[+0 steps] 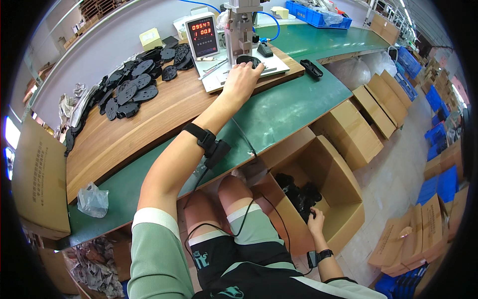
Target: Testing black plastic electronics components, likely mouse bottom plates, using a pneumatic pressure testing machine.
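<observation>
My left hand (242,79) reaches across the wooden board to a bench press (241,30). Its fingers close on the near edge of a black oval plastic part (248,60) lying on the white press base (281,67). Down at the right, my right hand (316,223) is inside an open cardboard box (343,174), its fingers closed around a small black piece (312,215). Beside that hand, several shiny black plastic parts (296,194) lie heaped in the box. Part of the held piece is hidden by the fingers.
Flat black oval parts (132,87) are piled on the wooden board (114,142). A display unit (203,35) with red digits stands beside the press. One black part (311,69) rests on the green table (294,102). A plastic bag (92,201) sits at left; cables cross my lap.
</observation>
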`<move>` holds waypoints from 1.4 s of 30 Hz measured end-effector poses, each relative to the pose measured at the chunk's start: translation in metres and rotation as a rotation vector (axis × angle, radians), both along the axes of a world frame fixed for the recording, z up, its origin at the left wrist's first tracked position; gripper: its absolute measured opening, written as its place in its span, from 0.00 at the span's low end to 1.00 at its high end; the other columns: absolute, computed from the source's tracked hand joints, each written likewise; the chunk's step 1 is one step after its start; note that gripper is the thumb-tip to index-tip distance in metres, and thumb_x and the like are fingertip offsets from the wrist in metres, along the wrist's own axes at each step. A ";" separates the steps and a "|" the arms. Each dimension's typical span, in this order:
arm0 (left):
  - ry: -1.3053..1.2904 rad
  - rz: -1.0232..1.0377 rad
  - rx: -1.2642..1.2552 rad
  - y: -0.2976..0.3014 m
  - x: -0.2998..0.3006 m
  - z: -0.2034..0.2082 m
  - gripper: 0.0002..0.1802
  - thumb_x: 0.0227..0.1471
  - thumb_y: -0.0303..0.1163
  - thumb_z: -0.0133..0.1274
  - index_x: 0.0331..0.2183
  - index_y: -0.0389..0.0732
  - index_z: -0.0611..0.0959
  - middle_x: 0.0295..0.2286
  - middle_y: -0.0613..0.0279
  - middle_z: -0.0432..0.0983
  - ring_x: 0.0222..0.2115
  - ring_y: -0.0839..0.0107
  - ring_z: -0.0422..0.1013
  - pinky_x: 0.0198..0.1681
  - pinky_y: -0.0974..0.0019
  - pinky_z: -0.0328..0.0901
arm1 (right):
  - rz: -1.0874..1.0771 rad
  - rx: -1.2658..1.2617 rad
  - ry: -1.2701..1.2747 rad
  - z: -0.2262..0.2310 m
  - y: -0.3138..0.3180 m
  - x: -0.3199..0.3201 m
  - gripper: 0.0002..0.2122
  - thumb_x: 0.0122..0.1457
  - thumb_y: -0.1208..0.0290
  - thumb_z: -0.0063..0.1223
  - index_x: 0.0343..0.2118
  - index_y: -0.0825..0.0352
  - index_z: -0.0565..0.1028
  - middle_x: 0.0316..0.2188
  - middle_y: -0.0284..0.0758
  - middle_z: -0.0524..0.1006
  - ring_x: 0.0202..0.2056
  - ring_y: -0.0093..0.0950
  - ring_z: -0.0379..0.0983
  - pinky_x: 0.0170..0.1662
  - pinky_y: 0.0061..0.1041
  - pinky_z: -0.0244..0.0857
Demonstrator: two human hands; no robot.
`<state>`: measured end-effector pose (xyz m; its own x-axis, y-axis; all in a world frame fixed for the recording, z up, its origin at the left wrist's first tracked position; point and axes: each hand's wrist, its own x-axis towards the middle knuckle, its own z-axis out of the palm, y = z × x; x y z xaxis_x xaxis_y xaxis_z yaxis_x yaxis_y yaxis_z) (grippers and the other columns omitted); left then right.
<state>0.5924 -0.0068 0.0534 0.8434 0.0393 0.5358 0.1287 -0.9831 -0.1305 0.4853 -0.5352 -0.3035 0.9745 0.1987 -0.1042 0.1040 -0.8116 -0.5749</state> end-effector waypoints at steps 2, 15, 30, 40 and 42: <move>-0.031 0.005 0.052 0.002 0.000 -0.003 0.19 0.58 0.24 0.50 0.51 0.41 0.80 0.40 0.50 0.83 0.43 0.53 0.81 0.49 0.51 0.74 | 0.039 0.098 0.101 -0.043 -0.009 -0.001 0.16 0.61 0.73 0.54 0.51 0.64 0.82 0.48 0.47 0.81 0.53 0.47 0.77 0.59 0.40 0.68; -0.126 -0.113 -0.071 0.022 -0.005 -0.012 0.29 0.51 0.15 0.53 0.57 0.40 0.75 0.43 0.43 0.78 0.38 0.44 0.80 0.42 0.48 0.76 | 0.549 0.563 -0.696 0.241 0.201 0.031 0.16 0.53 0.87 0.58 0.44 0.67 0.81 0.48 0.43 0.79 0.50 0.44 0.77 0.54 0.38 0.72; -0.450 -0.017 -0.203 0.050 -0.035 -0.007 0.30 0.49 0.21 0.58 0.54 0.33 0.70 0.53 0.42 0.69 0.49 0.43 0.75 0.55 0.45 0.71 | 0.803 0.260 -0.891 0.348 0.432 0.211 0.17 0.49 0.82 0.63 0.44 0.65 0.78 0.43 0.39 0.79 0.50 0.44 0.76 0.52 0.43 0.73; -0.052 0.486 -0.324 0.236 -0.108 -0.086 0.31 0.59 0.38 0.53 0.60 0.35 0.73 0.55 0.43 0.72 0.61 0.46 0.66 0.66 0.41 0.58 | 0.863 0.304 -0.817 0.352 0.436 0.208 0.16 0.49 0.84 0.59 0.43 0.65 0.78 0.45 0.38 0.79 0.51 0.43 0.75 0.53 0.41 0.73; -0.002 0.419 -0.343 0.199 -0.115 -0.068 0.29 0.59 0.38 0.53 0.59 0.35 0.75 0.54 0.42 0.72 0.60 0.44 0.67 0.65 0.40 0.59 | 0.830 0.291 -0.809 0.353 0.425 0.211 0.17 0.48 0.84 0.59 0.43 0.65 0.78 0.45 0.39 0.79 0.51 0.43 0.75 0.54 0.41 0.73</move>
